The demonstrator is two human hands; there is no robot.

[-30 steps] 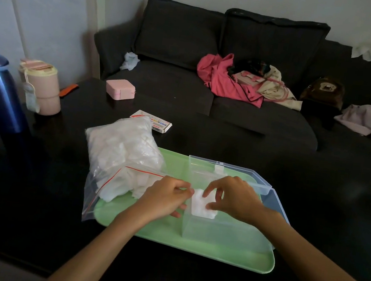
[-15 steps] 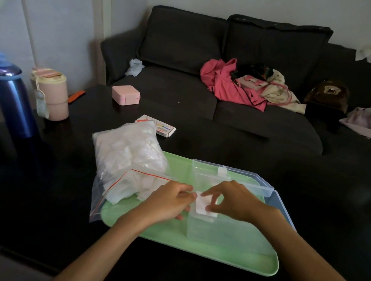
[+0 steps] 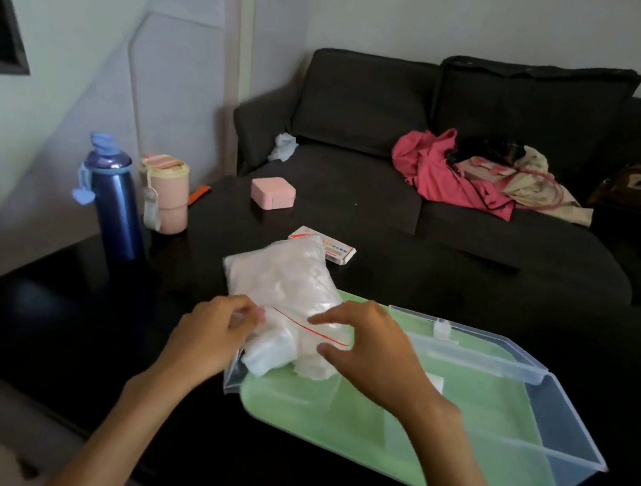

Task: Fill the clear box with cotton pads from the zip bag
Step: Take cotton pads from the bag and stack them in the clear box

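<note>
I see both hands at the mouth of the zip bag, which lies half on the green tray, half on the dark surface. My left hand pinches the bag's left edge; my right hand hovers with fingers curled over the red-striped opening, whether gripping it I cannot tell. The clear box sits open on the tray, one cotton pad visible inside
</note>
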